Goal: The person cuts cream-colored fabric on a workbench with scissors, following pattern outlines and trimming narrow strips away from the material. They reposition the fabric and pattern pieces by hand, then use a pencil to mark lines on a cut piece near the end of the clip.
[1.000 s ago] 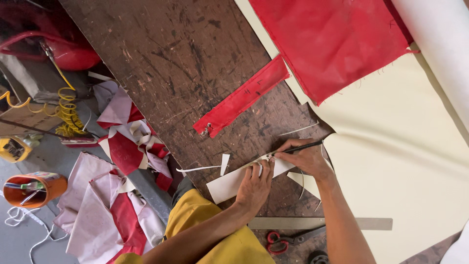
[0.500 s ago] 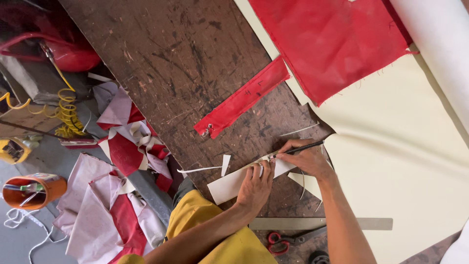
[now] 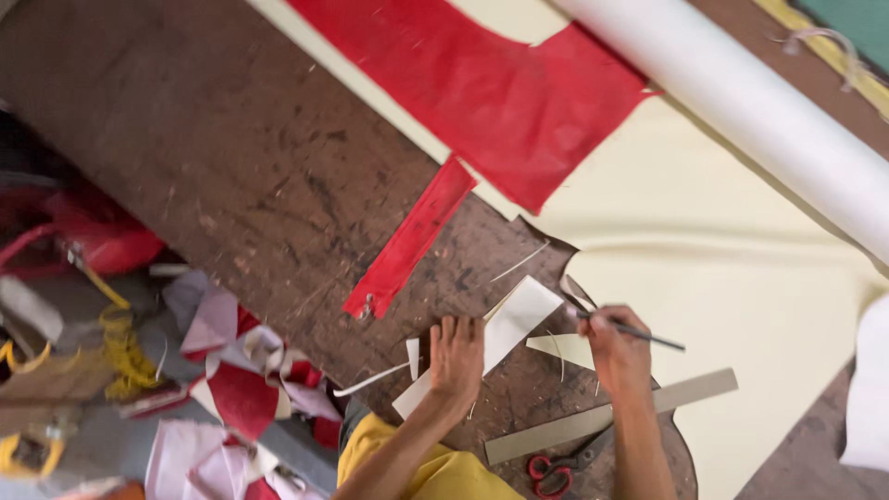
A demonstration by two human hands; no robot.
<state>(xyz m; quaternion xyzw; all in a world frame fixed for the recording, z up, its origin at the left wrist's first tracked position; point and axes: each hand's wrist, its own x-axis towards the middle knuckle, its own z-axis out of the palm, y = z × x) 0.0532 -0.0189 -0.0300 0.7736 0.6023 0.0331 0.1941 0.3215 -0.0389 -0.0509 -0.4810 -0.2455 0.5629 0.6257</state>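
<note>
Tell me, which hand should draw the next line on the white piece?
Probably the right hand: it grips the pencil, tip near the white piece. The left hand lies flat on that piece, pinning it to the table.

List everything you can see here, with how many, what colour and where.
white strip piece: one, white, on the table under the left hand
pencil-like tool: one, dark, in the right hand's grip
metal ruler: one, grey, near edge of the table
scissors: one, red handles, beside the ruler
red strip: one, red, middle of the table
red sheet: one, red, on the cream sheet
cream sheet: one, cream, right side
roll: one, white, upper right
worktable: one, brown, worn
scraps: many, red and white, on the floor
left hand: flat on the white strip piece
right hand: holding the tool
</note>
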